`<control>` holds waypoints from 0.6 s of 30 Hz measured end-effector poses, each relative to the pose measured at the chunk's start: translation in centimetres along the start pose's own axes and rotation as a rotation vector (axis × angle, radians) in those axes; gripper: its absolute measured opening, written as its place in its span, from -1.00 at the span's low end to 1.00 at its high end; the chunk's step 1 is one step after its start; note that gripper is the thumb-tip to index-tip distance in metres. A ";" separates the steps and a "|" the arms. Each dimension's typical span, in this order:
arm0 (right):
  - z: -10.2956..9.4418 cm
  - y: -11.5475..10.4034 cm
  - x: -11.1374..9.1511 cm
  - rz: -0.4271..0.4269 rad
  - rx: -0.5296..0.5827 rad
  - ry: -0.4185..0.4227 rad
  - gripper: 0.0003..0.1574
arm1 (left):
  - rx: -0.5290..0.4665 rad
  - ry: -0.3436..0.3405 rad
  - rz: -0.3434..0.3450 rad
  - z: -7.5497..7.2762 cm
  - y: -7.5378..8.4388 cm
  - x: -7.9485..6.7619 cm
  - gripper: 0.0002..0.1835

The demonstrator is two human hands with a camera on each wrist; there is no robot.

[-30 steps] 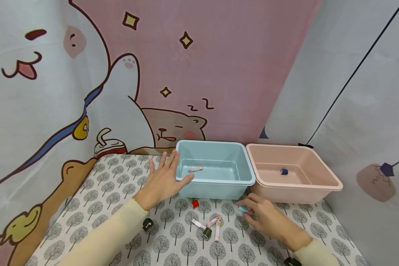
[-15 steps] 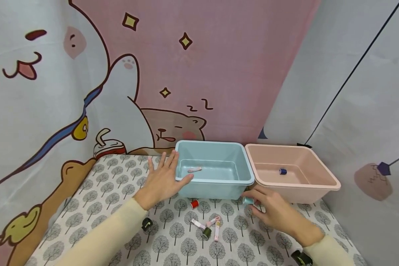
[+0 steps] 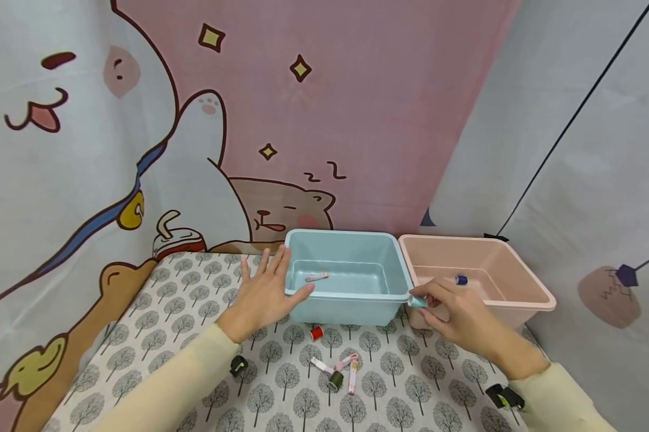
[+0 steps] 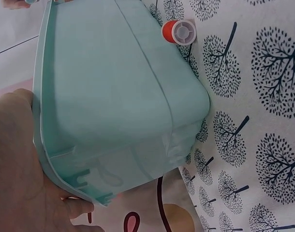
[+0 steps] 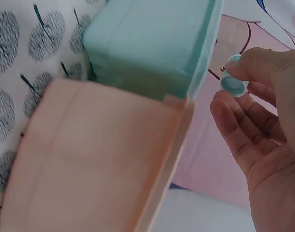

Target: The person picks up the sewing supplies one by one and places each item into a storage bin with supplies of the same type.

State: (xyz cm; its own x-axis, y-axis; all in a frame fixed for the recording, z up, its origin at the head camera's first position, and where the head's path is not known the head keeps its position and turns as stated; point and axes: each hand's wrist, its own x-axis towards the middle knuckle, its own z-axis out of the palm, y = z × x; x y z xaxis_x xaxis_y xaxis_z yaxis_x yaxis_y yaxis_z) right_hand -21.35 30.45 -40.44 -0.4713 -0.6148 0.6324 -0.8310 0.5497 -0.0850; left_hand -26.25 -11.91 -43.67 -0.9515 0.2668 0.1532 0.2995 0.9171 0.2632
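Between thumb and fingertips, my right hand (image 3: pixel 464 318) pinches a light blue thread spool (image 3: pixel 417 301), raised to the front rims where the two bins meet. In the right wrist view the spool (image 5: pixel 234 79) shows its round end. My left hand (image 3: pixel 265 297), fingers spread and straight, rests at the left rim of the blue bin (image 3: pixel 346 307). A pink-and-white nail clipper (image 3: pixel 317 276) lies inside that bin. To the right, the pink bin (image 3: pixel 524 270) holds a dark blue thread spool (image 3: pixel 461 279). A red thread spool (image 3: pixel 316 333) lies before the blue bin.
Nearer on the tree-print cloth (image 3: pixel 281 390) lie a green thread spool (image 3: pixel 335 380) and several nail clippers (image 3: pixel 353 377). A black thing (image 3: pixel 238 365) shows beside the left sleeve, and dark items (image 3: pixel 505 396) beside the right sleeve. A cartoon curtain (image 3: pixel 356 120) hangs behind the bins.
My right hand has lifted the light blue spool from near the cloth up and to the right, to the bins' front rims. My left hand stays at the blue bin.
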 end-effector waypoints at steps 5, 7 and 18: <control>-1.2 1.5 0.9 -0.004 -0.038 0.014 -0.39 | 0.005 0.002 -0.004 -0.1 -0.2 0.1 0.28; -1.7 2.1 1.0 0.000 -0.051 0.014 -0.39 | 0.000 -0.003 -0.005 -0.1 -0.2 0.1 0.29; -3.8 4.9 2.1 0.045 -0.096 -0.045 -0.47 | 0.001 -0.007 -0.006 -0.1 -0.1 0.0 0.26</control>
State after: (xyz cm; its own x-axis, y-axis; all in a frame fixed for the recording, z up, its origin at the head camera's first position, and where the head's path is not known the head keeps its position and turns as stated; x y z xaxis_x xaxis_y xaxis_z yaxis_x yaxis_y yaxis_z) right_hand -25.31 33.99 -36.62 -0.5223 -0.6114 0.5945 -0.7773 0.6281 -0.0369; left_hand -26.32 -12.04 -43.65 -0.9538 0.2632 0.1451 0.2936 0.9189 0.2635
